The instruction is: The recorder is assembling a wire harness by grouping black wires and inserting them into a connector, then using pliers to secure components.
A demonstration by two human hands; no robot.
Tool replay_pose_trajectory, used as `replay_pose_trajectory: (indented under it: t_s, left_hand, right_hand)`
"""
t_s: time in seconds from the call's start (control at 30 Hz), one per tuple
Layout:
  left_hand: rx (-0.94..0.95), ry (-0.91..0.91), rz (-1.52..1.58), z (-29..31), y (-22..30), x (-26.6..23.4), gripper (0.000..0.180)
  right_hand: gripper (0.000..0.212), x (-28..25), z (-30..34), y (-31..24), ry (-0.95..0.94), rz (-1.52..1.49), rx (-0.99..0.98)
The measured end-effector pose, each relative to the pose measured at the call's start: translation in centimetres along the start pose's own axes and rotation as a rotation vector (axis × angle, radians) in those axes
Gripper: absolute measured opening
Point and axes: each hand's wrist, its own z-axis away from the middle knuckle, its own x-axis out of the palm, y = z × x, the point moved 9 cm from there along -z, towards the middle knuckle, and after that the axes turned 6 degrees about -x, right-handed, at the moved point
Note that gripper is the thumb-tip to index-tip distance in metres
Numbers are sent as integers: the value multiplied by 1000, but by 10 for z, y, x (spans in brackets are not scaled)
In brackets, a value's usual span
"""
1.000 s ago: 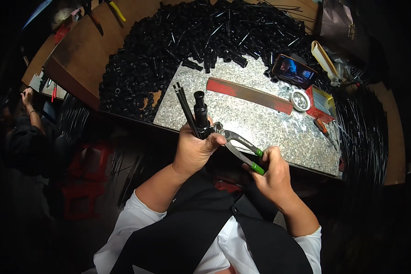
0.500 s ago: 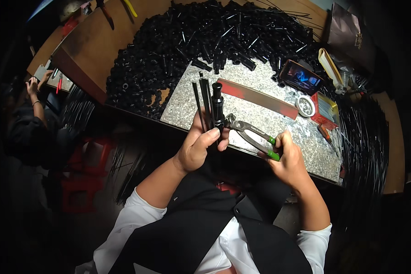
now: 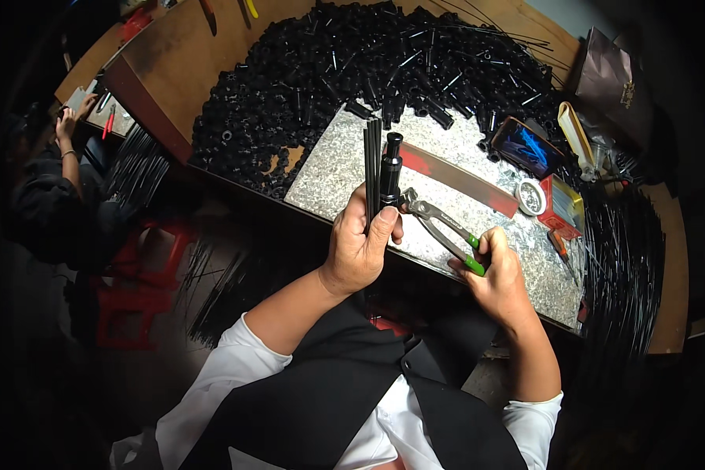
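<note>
Left hand (image 3: pixel 359 249) closed around a bundle of thin black rods (image 3: pixel 371 160) and a black tube fitting (image 3: pixel 391 168), both upright above the fist. Raised higher and nearer the camera than half a second ago, when the fist sat lower against the slab edge. Right hand (image 3: pixel 500 276) wrapped on the green-tipped handles of metal pliers (image 3: pixel 440 229); the plier nose meets the base of the fitting just beside the left thumb, as before. Rods and fitting stand over the near edge of a speckled stone slab (image 3: pixel 478 211). Behind the slab, a large heap of black tube pieces (image 3: pixel 305 78) on the wooden table (image 3: pixel 172 59). A phone (image 3: pixel 523 147) lies right of centre, well apart. Another person (image 3: pixel 51 196) sits far left.
</note>
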Motion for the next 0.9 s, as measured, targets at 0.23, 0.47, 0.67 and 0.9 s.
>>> replay_pose_trajectory:
  t_s: [0.23,0.47,0.67,0.9]
  left_hand:
    - [27,128,-158,-1,6,-5,23]
    - [-32,149,-144,-4,6,-6,26]
    - [-232,-125,355,-11,-12,2,39]
    - [-275,-120,412,-6,-12,-6,43]
  right_hand:
    - [44,-2,-1,-5,-5,45,6]
    - [43,-4,-1,-10,14,76,-24]
    - [43,-4,-6,4,-54,21,40]
    - [41,-11,-5,-8,49,122,-96]
